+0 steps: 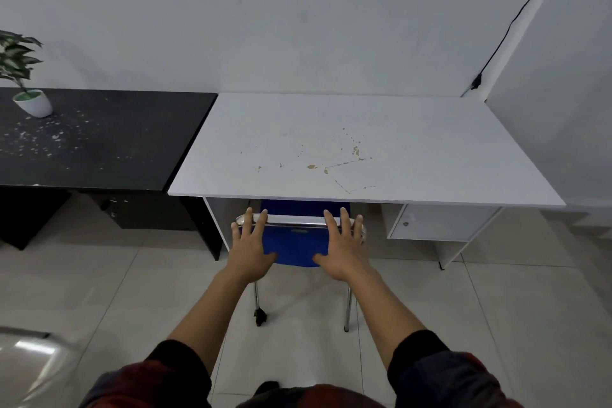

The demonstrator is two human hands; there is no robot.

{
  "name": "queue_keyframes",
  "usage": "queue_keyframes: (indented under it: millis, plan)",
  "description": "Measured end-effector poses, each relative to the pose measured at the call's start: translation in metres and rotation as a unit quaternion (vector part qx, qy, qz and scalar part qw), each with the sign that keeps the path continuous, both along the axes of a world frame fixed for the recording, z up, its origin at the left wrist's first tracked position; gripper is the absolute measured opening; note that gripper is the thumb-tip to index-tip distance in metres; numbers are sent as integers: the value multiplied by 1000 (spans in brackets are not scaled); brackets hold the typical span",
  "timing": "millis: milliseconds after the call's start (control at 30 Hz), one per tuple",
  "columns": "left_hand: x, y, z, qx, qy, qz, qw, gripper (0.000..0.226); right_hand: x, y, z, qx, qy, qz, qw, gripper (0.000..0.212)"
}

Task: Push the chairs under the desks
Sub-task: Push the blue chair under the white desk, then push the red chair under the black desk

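Blue chair (299,242) is standing at the front of the white worktop (364,149), its seat tucked beneath the top and only the backrest and rear legs showing. Chrome top rail (294,221) of the backrest is lying just below the worktop's front edge. Two chrome rear legs (347,311) are resting on the pale tiled floor (99,275); the left one is ending in a dark foot cap, the right one's tip is too small to read.

Left hand (250,247) is lying flat against the back of the backrest, fingers spread and reaching up over the rail at its left end. Right hand (342,247) is doing the same at the right end. Both hands are open with palms pressed to the blue fabric, thumbs pointing inward toward each other, not gripping anything. Hands are sitting well apart, with bare blue fabric between them. Dark sleeves are pushed up the forearms.

White worktop is showing brownish chips and scratch lines in its surface. A small white cabinet door (437,225) is hanging under its right side. A black worktop (99,142) is butting against the white one's left edge, speckled with pale flecks and carrying a potted plant (29,99) in a white pot near its far left. A black cable (516,16) is running down the wall toward the right rear corner.
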State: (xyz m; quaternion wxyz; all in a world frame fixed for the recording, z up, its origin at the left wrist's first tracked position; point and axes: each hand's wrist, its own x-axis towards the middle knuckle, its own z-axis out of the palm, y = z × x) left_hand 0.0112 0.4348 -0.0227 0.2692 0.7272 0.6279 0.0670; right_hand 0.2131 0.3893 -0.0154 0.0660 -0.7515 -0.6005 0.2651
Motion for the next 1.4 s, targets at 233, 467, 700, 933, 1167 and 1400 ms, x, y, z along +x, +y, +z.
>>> queue_keyframes:
  millis: [233,467,700,933,1167,1400]
  plan:
    - [13,-40,25,-57,-145,63,986,67,13,-21,13,6,66,13,998,90]
    - [19,-115,47,-93,-167,97,977,40,-3,-52,35,-34,292,-14,956,60]
    - [2,-154,64,-77,-160,85,980,41,-13,-75,55,-105,230,105,962,51]
    - [-71,-196,73,-59,-172,107,977,40,-81,-107,76,-48,262,81,961,44]
    - [-160,-272,73,-28,-223,200,954,39,-184,-159,64,-87,238,164,953,43]
    - [-253,-362,67,7,-272,323,906,35,-290,-208,61,-121,211,270,932,41]
